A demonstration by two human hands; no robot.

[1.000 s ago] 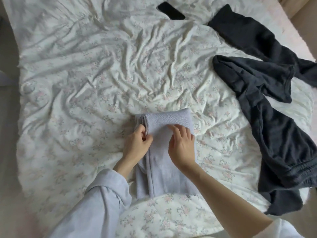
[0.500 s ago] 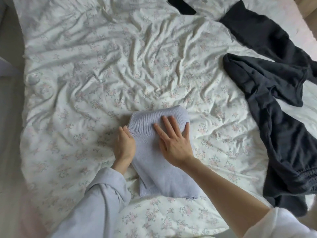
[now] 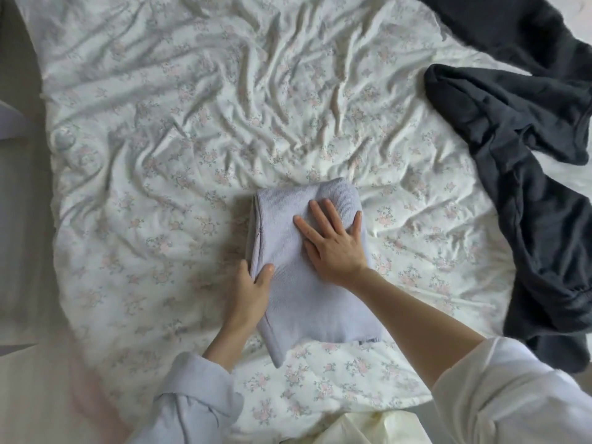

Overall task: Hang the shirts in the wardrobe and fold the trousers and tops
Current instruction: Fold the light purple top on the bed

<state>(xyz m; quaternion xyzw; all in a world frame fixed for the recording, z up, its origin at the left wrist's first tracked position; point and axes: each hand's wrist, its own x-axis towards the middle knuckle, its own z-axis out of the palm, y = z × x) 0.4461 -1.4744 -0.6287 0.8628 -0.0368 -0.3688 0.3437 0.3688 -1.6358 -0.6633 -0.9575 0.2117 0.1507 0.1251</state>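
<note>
Here, left hand (image 3: pixel 248 291) pinching the near left edge of the folded top (image 3: pixel 298 248), thumb over the fabric, fingers tucked beneath; right hand (image 3: pixel 333 241) flat on it, fingers straight and spread, pressing. Top lying on the bed (image 3: pixel 192 139), toward its near edge. Right of the top, well apart, dark trousers (image 3: pixel 525 174) sprawled unfolded.

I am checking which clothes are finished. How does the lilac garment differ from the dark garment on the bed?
The lilac garment is folded into a neat compact rectangle; the dark garment lies spread out and crumpled. The lilac one is pale and near the person, the dark one charcoal and at the right edge. The left hand and right hand touch only the lilac one. Both rest on the floral bedcover.
</note>
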